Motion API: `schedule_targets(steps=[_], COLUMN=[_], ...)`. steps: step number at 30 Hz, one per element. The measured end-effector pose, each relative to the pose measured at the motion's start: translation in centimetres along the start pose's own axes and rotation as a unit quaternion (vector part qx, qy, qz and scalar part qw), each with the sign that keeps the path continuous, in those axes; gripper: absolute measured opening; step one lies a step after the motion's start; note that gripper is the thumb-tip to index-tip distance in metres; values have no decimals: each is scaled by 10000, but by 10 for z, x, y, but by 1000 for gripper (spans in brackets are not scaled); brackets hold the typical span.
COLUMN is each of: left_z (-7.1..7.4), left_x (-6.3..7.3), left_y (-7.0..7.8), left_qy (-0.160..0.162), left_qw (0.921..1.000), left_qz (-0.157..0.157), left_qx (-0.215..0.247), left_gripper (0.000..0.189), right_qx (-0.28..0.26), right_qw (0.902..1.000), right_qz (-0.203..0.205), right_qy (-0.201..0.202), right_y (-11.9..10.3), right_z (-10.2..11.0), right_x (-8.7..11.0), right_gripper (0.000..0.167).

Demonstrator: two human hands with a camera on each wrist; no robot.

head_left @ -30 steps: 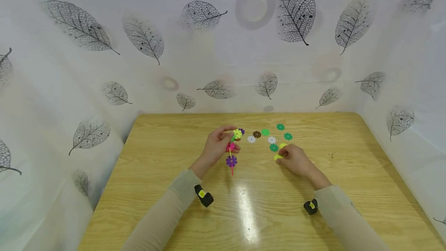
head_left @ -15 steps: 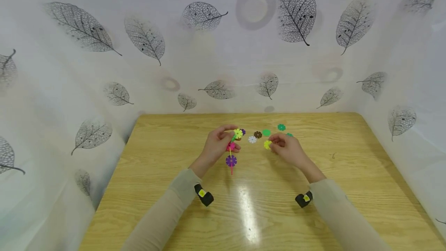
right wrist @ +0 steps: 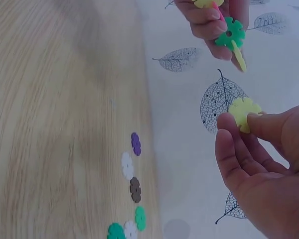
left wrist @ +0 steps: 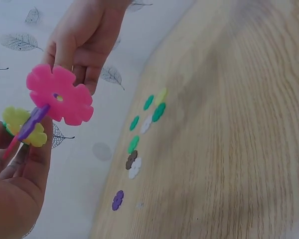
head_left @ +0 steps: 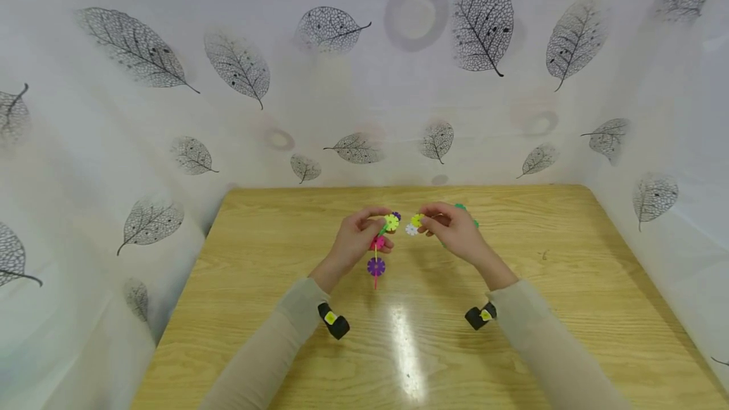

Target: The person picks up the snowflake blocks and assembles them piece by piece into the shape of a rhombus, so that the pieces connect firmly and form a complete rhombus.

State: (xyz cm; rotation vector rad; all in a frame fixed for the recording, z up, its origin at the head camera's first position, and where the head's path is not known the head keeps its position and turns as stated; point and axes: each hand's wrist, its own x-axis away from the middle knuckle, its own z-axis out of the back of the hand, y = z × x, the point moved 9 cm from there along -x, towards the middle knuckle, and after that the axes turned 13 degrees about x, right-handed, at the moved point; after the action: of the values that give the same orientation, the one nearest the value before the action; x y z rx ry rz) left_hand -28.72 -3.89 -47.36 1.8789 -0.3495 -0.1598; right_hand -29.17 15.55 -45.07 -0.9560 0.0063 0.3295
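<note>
Right hand (head_left: 457,237) pinches yellow disc (right wrist: 241,110), thin, round, rim notched like petals, held above table (head_left: 447,359), near left hand (head_left: 353,242) but apart from it. Left hand grips disc chain (left wrist: 45,94): pink, purple, yellow, green pieces slotted crosswise. Left fingers cover some joints; right hand hides several loose discs (left wrist: 133,144) in head view. Chain's top cut off in right wrist view.

Yellow disc (right wrist: 243,108) near linked discs (left wrist: 47,99)

A wooden table (head_left: 273,347) bears what looks like 9 notched discs (left wrist: 133,144): purple, white, brown, green, yellow.
</note>
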Motion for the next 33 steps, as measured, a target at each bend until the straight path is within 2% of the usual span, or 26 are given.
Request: schedule_targets(steps=[15, 25, 29, 33], left_z=[-7, -1, -2, -4], left_x=[2, 0, 1, 2], left_y=[-2, -8, -7, -4], left_qy=[-226, -127, -202, -276], left_qw=[9995, 9987, 9985, 9989], left_qz=[150, 410, 433, 303], left_qx=[172, 262, 279, 226], left_gripper=[35, 32, 33, 35], right_qx=[-79, -142, -174, -137], right_qw=[9997, 9994, 9993, 9994], right_qz=[51, 113, 114, 112], right_qy=[-234, -278, -303, -307], right_y=[-16, -21, -22, -21], right_z=[-11, -13, -14, -15], right_x=[-5, -3, -3, -2], right_gripper=[27, 26, 26, 25])
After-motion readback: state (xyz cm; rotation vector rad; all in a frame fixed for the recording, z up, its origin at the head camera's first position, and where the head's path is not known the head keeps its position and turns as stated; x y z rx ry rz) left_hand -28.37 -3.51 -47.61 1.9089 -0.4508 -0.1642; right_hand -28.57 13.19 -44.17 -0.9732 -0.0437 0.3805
